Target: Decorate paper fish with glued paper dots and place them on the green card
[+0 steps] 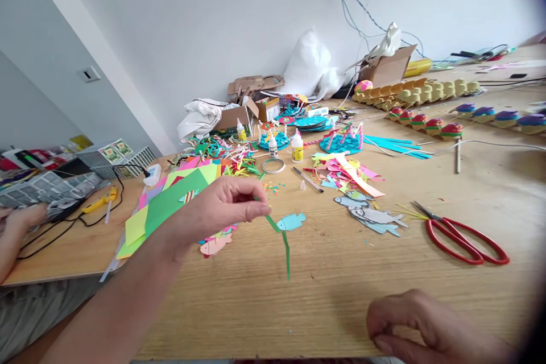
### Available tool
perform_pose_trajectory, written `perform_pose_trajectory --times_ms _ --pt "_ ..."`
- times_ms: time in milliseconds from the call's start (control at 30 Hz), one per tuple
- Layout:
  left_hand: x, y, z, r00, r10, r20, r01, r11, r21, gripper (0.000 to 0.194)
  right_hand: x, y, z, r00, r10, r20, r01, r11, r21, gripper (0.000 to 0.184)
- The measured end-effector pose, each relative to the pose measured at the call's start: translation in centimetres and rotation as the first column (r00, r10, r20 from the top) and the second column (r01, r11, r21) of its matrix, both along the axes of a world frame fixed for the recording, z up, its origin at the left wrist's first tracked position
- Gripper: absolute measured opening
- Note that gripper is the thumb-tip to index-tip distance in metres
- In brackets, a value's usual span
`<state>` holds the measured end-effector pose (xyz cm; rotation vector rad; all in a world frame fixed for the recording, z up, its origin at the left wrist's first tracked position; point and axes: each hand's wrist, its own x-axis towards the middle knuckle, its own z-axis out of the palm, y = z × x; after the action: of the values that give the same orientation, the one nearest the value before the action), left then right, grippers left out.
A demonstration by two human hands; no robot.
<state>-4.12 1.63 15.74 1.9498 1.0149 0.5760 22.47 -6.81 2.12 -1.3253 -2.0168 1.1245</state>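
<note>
My left hand pinches the end of a narrow green paper strip above the table. The bent strip hangs down beside a light-blue paper fish; whether the two touch, I cannot tell. Low at the right, my right hand rests by the table's front edge with fingers curled and thumb against them. Anything inside that grip is hidden. Under and behind my left wrist are a pink paper fish and green paper sheets.
Red-handled scissors lie at the right, near several grey-blue paper fish. Farther back are paper scraps, a pen, a tape ring and glue bottles. Another person's arm is at the left, near a yellow glue gun.
</note>
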Motion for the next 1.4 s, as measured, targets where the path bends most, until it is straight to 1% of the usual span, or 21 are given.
perform_pose_trajectory --times_ms 33,67,100,167,200,267,333,400,467,533,567,667,767,833,967,1067,1167,1300,1333,1367,1400 --pt "0.1 -0.5 0.1 0.999 -0.03 -0.025 0.029 0.999 -0.027 0.019 0.2 0.3 0.4 0.999 0.025 0.035 -0.027 0.999 0.033 0.01" --pt "0.4 -0.9 0.3 0.997 -0.06 -0.048 0.058 0.997 -0.051 0.02 0.3 0.6 1.1 0.999 -0.004 0.043 0.0 0.996 0.091 0.011" --pt "0.6 -1.3 0.4 0.993 -0.093 -0.07 0.089 0.994 -0.061 0.02 0.2 0.8 2.0 0.997 -0.076 0.014 0.072 0.978 0.194 0.011" --pt "1.3 -1.9 0.5 0.982 -0.153 -0.109 0.148 0.988 -0.053 0.019 -0.5 1.2 4.1 0.985 -0.144 -0.099 0.173 0.894 0.413 0.011" --pt "1.6 -2.0 0.5 0.977 -0.174 -0.123 0.17 0.985 -0.041 0.019 -1.0 1.2 5.1 0.976 -0.169 -0.135 0.214 0.847 0.487 0.011" --pt "2.2 -2.0 0.3 0.971 -0.203 -0.122 0.2 0.979 -0.038 0.018 -2.6 1.2 6.8 0.978 -0.11 -0.175 0.191 0.806 0.56 0.013" --pt "2.6 -1.8 -0.1 0.976 -0.203 -0.083 0.199 0.978 -0.064 0.016 -4.2 1.4 7.4 0.978 -0.039 -0.203 0.147 0.822 0.55 0.015" --pt "2.9 -1.3 -0.8 0.981 -0.192 -0.032 0.187 0.976 -0.112 0.015 -5.5 1.8 6.9 0.969 0.01 -0.247 0.115 0.866 0.486 0.013" --pt "3.1 -0.7 -1.7 0.986 -0.167 0.005 0.165 0.97 -0.18 0.014 -6.2 2.6 5.5 0.95 0.022 -0.312 0.104 0.918 0.383 0.01" --pt "3.2 0.1 -2.8 0.991 -0.132 0.021 0.133 0.962 -0.239 0.013 -6.4 3.3 3.9 0.923 -0.065 -0.379 0.161 0.96 0.229 0.008" --pt "3.3 0.4 -3.3 0.993 -0.116 0.023 0.118 0.959 -0.259 0.013 -6.4 3.7 3.1 0.913 -0.099 -0.395 0.165 0.977 0.135 0.009" --pt "3.6 1.5 -5.0 0.994 -0.107 0.03 0.111 0.946 -0.306 0.013 -6.3 4.4 1.4 0.88 -0.108 -0.462 0.089 0.994 -0.062 0.011" --pt "4.0 2.4 -6.5 0.991 -0.114 0.075 0.133 0.921 -0.365 0.015 -6.4 4.9 0.5 0.839 -0.125 -0.53 0.071 0.99 -0.122 0.014" --pt "4.2 2.9 -7.4 0.987 -0.113 0.11 0.149 0.904 -0.401 0.017 -6.5 5.2 0.0 0.833 -0.13 -0.537 0.069 0.989 -0.132 0.015" --pt "4.3 4.0 -8.8 0.987 -0.103 0.119 0.144 0.897 -0.417 0.019 -6.5 5.7 -1.1 0.863 -0.118 -0.491 0.039 0.985 -0.168 0.015" --pt "4.1 5.1 -9.7 0.992 -0.083 0.094 0.115 0.905 -0.411 0.02 -6.1 5.8 -1.4 0.906 -0.106 -0.41 0.027 0.98 -0.195 0.014" --pt "3.9 5.7 -10.2 0.996 -0.056 0.072 0.081 0.905 -0.418 0.022 -5.3 5.9 -1.3 0.961 -0.092 -0.262 0.059 0.99 -0.132 0.013" --pt "3.9 5.6 -9.9 0.997 -0.051 0.061 0.072 0.898 -0.435 0.021 -4.2 6.8 -1.0 0.995 -0.083 -0.055 0.087 0.992 0.088 0.015" --pt "4.0 5.5 -9.7 0.996 -0.059 0.061 0.08 0.898 -0.432 0.021 -4.0 7.2 -0.9 0.994 -0.106 -0.018 0.107 0.977 0.185 0.014" --pt "4.1 5.4 -9.7 0.996 -0.069 0.061 0.088 0.9 -0.427 0.022 -3.8 7.5 -0.9 0.992 -0.123 0.007 0.115 0.945 0.305 0.014" --pt "4.1 5.3 -9.6 0.995 -0.077 0.063 0.096 0.901 -0.422 0.022 -3.7 7.8 -0.9 0.992 -0.119 0.031 0.094 0.897 0.432 0.015"
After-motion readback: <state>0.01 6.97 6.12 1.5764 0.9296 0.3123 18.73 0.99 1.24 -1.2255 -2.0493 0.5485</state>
